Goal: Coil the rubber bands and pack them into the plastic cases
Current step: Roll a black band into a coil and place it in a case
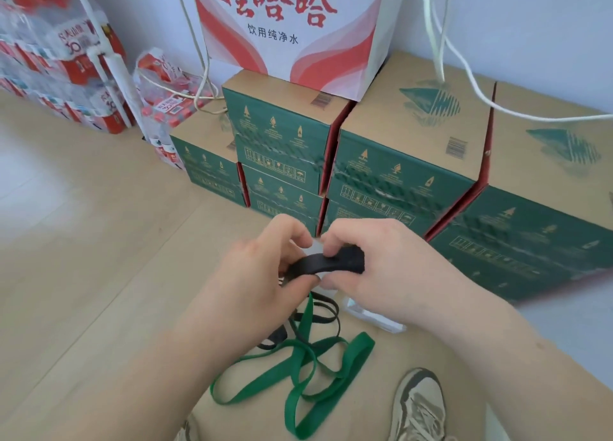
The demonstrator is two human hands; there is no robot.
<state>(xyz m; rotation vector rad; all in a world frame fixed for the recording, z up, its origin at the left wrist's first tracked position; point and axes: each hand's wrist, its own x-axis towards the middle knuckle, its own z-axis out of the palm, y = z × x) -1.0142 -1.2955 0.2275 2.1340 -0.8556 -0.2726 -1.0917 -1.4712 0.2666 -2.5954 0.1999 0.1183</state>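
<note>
The black rubber band [326,263] is held above the floor, pinched between left hand [262,274] and right hand [381,268]; coiling is judged underway, after which the clear plastic case [374,318] below must be filled.

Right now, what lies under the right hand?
A clear plastic case, partly showing beneath the right hand that grips the black band; the hand covers its far part, so contents cannot be seen.

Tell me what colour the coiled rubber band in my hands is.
The coiled flat rubber band is black; head view.
</note>
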